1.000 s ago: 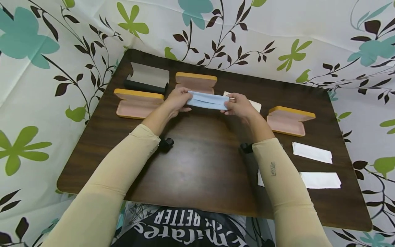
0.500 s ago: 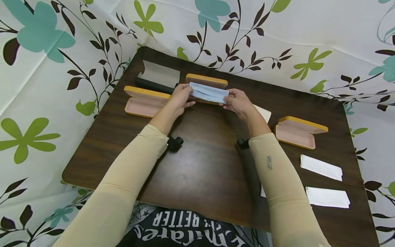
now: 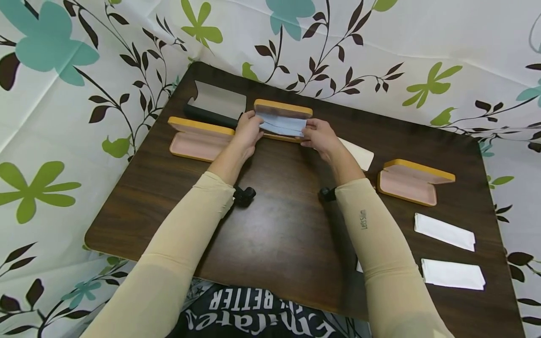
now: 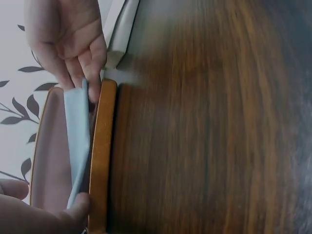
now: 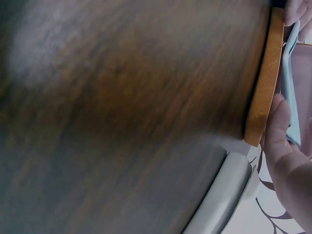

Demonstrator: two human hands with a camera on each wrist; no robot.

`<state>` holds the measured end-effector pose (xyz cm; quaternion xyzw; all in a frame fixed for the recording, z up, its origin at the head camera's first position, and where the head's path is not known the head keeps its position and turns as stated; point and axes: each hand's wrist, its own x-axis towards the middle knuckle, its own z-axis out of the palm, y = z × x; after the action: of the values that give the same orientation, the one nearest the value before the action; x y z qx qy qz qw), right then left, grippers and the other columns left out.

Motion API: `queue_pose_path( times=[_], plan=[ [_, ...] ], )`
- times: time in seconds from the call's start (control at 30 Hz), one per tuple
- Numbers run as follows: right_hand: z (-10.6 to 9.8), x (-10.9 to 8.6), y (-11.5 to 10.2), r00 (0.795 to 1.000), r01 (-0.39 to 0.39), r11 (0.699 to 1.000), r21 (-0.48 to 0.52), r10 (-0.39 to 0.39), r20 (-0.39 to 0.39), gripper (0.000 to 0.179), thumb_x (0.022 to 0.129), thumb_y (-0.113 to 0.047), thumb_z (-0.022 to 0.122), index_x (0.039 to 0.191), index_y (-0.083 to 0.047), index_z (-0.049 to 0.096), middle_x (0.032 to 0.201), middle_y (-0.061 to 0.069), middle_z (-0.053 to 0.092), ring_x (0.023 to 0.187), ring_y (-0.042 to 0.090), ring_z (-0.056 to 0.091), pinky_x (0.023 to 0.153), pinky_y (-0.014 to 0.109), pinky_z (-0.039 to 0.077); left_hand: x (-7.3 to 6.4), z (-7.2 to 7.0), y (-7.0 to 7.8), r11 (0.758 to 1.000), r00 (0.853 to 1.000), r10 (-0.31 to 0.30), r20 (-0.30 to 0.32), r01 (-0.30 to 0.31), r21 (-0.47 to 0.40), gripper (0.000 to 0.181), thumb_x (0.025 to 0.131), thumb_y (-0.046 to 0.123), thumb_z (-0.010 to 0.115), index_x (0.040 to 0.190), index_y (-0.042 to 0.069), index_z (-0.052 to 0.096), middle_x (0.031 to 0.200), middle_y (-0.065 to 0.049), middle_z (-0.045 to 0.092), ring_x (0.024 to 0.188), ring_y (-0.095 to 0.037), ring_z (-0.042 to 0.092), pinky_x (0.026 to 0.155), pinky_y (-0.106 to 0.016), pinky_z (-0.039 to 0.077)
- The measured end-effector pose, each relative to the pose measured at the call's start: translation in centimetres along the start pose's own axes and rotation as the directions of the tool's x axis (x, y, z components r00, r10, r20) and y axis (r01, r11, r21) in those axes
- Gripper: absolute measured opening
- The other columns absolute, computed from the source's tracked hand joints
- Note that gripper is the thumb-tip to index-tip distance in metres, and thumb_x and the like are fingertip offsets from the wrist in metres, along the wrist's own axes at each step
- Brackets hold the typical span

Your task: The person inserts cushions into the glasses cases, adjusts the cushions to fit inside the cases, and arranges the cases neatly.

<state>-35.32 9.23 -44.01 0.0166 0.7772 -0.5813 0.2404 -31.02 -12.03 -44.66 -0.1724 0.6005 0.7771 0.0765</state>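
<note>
A folded light-blue cloth (image 3: pixel 282 125) lies stretched between both hands, down inside an open yellow-edged glasses case (image 3: pixel 284 104) with a pink lining. My left hand (image 3: pixel 247 134) pinches the cloth's left end. At its right end, my right hand (image 3: pixel 320 136) has its thumb in front and fingers behind. In the left wrist view the cloth (image 4: pixel 76 131) stands partly on edge between the lid and the case's front wall (image 4: pixel 103 151). The right wrist view has my right thumb (image 5: pixel 279 119) between that wall and the cloth (image 5: pixel 288 83).
Another open pink-lined case (image 3: pixel 194 146) stands left, with a dark case with a grey lining (image 3: pixel 220 101) behind it. To the right are a cream-white case (image 3: pixel 358 154), a third yellow-edged case (image 3: pixel 407 188) and folded white cloths (image 3: pixel 444 231). A patterned curtain hangs behind the table.
Both hands have lowered the blue cloth from above the middle case to inside it, moving slightly closer together. The head view has shifted too.
</note>
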Motion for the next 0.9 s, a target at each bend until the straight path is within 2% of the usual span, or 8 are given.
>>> queue_pose_path(
  times=[0.2,0.3,0.43,0.53,0.63,0.73,0.8,0.9],
  plan=[
    [0.5,-0.4,-0.3,0.999,0.034,0.989,-0.143,-0.037,-0.016,0.061,0.107,-0.011,0.046,0.161,-0.002,0.017,0.164,0.016,0.027,0.133,0.024,0.047,0.106,0.038,0.047,-0.4,0.4,0.0,0.980,0.997,0.072,-0.027,-0.066,0.188,0.061,0.104,0.015,0.044,0.161,0.015,0.021,0.168,-0.001,0.016,0.153,-0.013,0.015,0.121,-0.028,0.021],
    [0.7,-0.9,-0.4,0.995,0.088,0.951,-0.296,-0.100,-0.026,0.061,0.106,-0.011,0.044,0.160,-0.001,0.019,0.162,0.016,0.032,0.129,0.024,0.046,0.107,0.035,0.042,-0.6,0.7,-0.2,0.958,0.994,0.107,-0.023,-0.097,0.270,0.060,0.104,0.016,0.043,0.160,0.016,0.023,0.168,-0.001,0.016,0.149,-0.012,0.023,0.117,-0.029,0.026],
    [0.9,-1.3,-0.5,0.982,0.145,0.877,-0.459,-0.184,-0.041,0.051,0.103,-0.009,0.042,0.152,0.004,0.037,0.145,0.020,0.048,0.118,0.028,0.044,0.098,0.038,0.038,-0.7,1.0,-0.5,0.916,0.989,0.145,-0.034,-0.122,0.383,0.059,0.104,0.018,0.044,0.159,0.017,0.025,0.165,-0.004,0.026,0.107,-0.017,0.048,0.089,-0.028,0.040],
    [1.0,-1.4,-0.5,0.978,0.147,0.848,-0.510,-0.202,-0.055,0.048,0.102,-0.008,0.040,0.148,0.003,0.042,0.141,0.021,0.050,0.122,0.029,0.046,0.099,0.041,0.040,-0.8,1.1,-0.6,0.851,0.982,0.180,-0.058,-0.126,0.510,0.056,0.103,0.020,0.045,0.157,0.017,0.031,0.150,-0.007,0.047,0.074,-0.015,0.042,0.066,-0.028,0.036],
    [0.9,-1.5,-0.4,0.979,0.127,0.825,-0.550,-0.194,-0.065,0.054,0.102,-0.007,0.039,0.155,0.000,0.035,0.154,0.018,0.043,0.139,0.026,0.039,0.110,0.042,0.037,-1.0,1.3,-0.8,0.757,0.970,0.231,-0.075,-0.131,0.640,0.051,0.102,0.023,0.045,0.152,0.018,0.042,0.128,-0.008,0.061,0.062,-0.017,0.039,0.056,-0.030,0.032],
    [0.8,-1.5,-0.2,0.981,0.108,0.819,-0.564,-0.181,-0.074,0.056,0.103,-0.007,0.038,0.158,-0.001,0.030,0.160,0.017,0.036,0.148,0.027,0.031,0.115,0.044,0.034,-1.2,1.4,-1.1,0.617,0.957,0.284,-0.051,-0.142,0.774,0.045,0.101,0.024,0.047,0.145,0.018,0.052,0.126,-0.005,0.064,0.073,-0.022,0.053,0.058,-0.033,0.037],
    [0.9,-1.5,0.0,0.977,0.111,0.812,-0.574,-0.195,-0.087,0.055,0.103,-0.006,0.038,0.157,-0.001,0.031,0.159,0.018,0.037,0.148,0.029,0.032,0.115,0.044,0.035,-1.2,1.5,-1.3,0.505,0.951,0.308,-0.008,-0.156,0.849,0.044,0.100,0.024,0.047,0.143,0.017,0.055,0.137,-0.001,0.061,0.095,-0.026,0.060,0.070,-0.039,0.045],
    [1.0,-1.3,0.4,0.967,0.126,0.780,-0.613,-0.234,-0.099,0.051,0.103,-0.005,0.037,0.153,0.002,0.038,0.152,0.020,0.046,0.142,0.031,0.041,0.112,0.045,0.039,-1.2,1.6,-1.7,0.317,0.951,0.303,0.058,-0.158,0.935,0.044,0.101,0.025,0.046,0.143,0.015,0.056,0.144,-0.002,0.057,0.125,-0.028,0.052,0.093,-0.049,0.045]
  ],
)
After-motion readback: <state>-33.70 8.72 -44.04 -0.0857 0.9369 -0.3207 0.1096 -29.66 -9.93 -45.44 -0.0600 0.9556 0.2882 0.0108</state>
